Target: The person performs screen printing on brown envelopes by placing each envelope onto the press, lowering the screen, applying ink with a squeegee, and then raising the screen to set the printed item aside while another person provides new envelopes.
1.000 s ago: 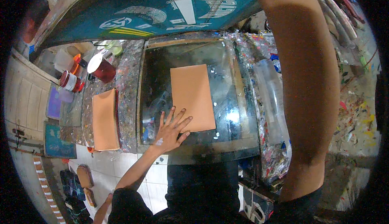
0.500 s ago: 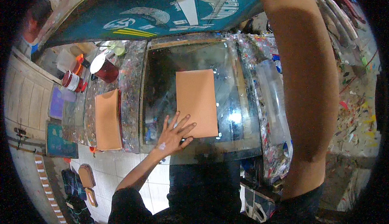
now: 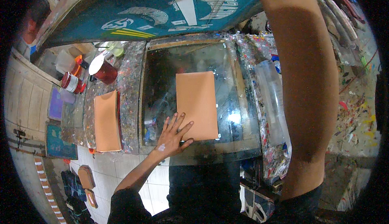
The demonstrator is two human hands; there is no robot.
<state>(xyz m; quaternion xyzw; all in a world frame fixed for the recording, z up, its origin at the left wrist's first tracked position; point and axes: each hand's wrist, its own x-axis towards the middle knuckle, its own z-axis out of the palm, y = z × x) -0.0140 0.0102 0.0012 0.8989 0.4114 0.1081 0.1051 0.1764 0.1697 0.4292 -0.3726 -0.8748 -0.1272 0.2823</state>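
Observation:
A tan rectangular sheet (image 3: 197,98) lies flat on the glass plate (image 3: 162,82) in the middle of the workbench. My left hand (image 3: 172,137) rests with fingers spread on its lower left corner and edge. A tilted silk-screen frame with teal mesh (image 3: 154,9) and pale printed shapes stands raised over the far side of the glass. My right arm reaches up along the right side and passes out at the top edge, so the right hand and whatever it touches are hidden from view.
Left of the glass lies a stack of tan sheets (image 3: 107,122). Behind it stand a red-brown paint tub (image 3: 106,73) and a red jar with a white label (image 3: 72,82). A clear plastic roll (image 3: 269,98) lies to the right. Part of another person (image 3: 34,19) shows far left.
My left hand has shifted very slightly to the left, staying on the sheet's lower left corner. The sheet, raised screen and right arm look almost unchanged.

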